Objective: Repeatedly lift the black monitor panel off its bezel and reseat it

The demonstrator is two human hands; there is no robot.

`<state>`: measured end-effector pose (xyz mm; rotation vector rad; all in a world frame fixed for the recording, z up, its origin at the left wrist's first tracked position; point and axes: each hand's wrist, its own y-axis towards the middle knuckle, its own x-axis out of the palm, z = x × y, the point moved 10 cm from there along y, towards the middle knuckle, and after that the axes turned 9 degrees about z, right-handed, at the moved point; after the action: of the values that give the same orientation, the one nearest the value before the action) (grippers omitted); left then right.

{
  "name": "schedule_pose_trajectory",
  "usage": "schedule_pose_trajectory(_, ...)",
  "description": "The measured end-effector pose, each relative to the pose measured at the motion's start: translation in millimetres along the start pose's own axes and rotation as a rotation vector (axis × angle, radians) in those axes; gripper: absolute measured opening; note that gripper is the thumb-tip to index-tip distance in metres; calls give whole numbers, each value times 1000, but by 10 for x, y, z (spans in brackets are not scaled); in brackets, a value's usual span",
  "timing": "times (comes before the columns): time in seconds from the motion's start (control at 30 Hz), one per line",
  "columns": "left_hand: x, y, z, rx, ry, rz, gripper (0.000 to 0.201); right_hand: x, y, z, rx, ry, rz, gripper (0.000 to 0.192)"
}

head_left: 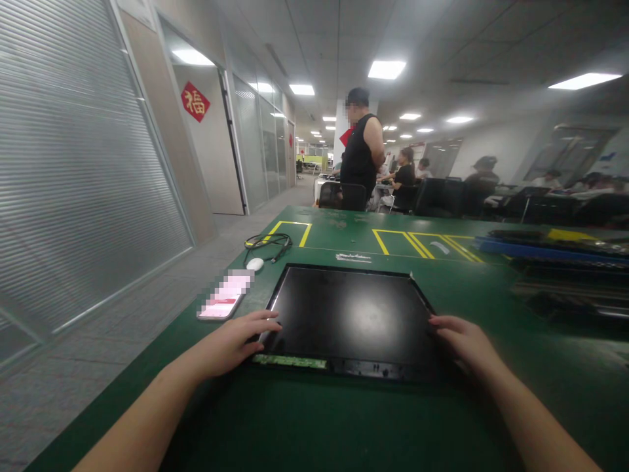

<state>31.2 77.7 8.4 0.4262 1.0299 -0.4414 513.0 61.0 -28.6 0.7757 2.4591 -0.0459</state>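
two bare forearms are showing in the head view, both entering from the bottom edge. no sleeves are showing on either arm; both are uncovered right down to the frame edge. left hand is showing bare, no glove, no ring or watch visible, wrist uncovered. fingernails on the left hand are looking dark or painted, hard to tell the shade. right hand is also showing bare, no glove, no band on the wrist. its fingertips are showing reddish-pink nail colour. forearms are looking slim and smooth, no markings or tattoos visible. edges of both arms are blurring a little near the bottom corners.
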Motion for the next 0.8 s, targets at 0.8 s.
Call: schedule_pose_trajectory(0.8, -73, 4, -264, -164, 37, 89, 65, -64, 1, -15, -81, -194, 31, 30)
